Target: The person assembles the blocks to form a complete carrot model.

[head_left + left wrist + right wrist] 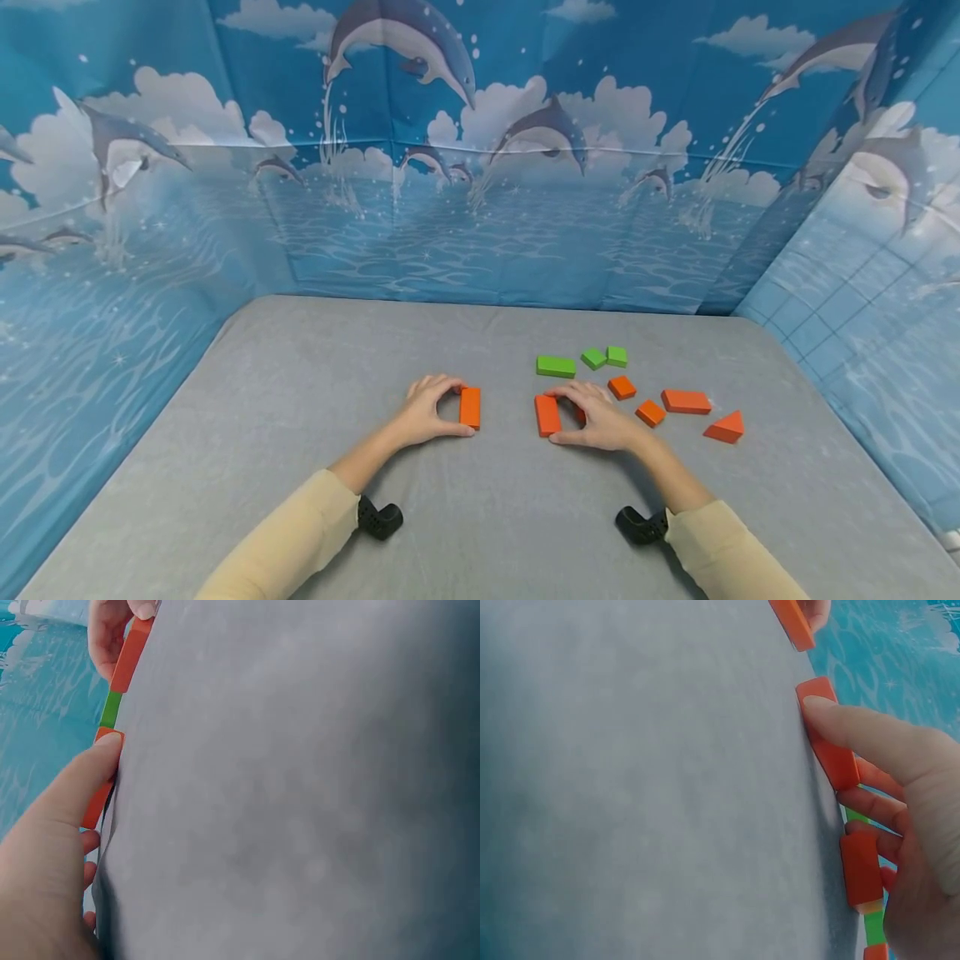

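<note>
My left hand pinches an orange rectangular block by its two short ends, thumb at the near end and fingers at the far one. To the right, my right hand grips a red-orange rectangular block in the same way. Both blocks are at table level, a gap between them. In the right wrist view, the thumb presses one end of the gripped block. Another red-orange block shows just behind the fingers there; in the head view the right hand mostly hides it.
Beyond the right hand lie a long green block and two small green blocks. Rightward are small orange blocks, a red-orange rectangular block and a triangular block. A dolphin-print curtain surrounds the grey table.
</note>
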{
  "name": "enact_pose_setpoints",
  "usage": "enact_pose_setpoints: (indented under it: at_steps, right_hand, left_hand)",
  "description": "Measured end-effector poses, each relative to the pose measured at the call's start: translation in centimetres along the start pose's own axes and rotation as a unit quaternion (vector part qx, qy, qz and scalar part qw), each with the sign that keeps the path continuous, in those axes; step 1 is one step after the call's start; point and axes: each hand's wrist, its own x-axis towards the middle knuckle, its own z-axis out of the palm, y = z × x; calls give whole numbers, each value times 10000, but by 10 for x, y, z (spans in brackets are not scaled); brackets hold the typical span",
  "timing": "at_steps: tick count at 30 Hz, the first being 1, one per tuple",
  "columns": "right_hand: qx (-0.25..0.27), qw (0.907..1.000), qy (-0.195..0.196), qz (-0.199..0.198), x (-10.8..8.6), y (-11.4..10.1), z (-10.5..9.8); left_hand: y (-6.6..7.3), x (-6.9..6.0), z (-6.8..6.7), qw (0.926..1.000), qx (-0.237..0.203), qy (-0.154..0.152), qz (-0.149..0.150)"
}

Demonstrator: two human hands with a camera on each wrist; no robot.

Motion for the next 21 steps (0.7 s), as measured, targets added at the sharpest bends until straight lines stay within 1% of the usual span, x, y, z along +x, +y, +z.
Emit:
enact_pose_setpoints:
  at_steps: [5,9,15,21]
  right_hand:
    - [123,9999,43,-20,5,-7,-2]
    - [351,9994,54,-53,17,-18,-1]
    - [562,9983,55,-167,37,-34,11]
    - [701,9974,-45,-181,49,-44,24]
  left_hand:
    - [-3,-1,3,9998,168,55,25]
    - [-3,-1,4,9997,241,62,21]
    - [-2,-1,4,9994,298,113,108]
    - [-1,-2,4,9993,353,90,90]
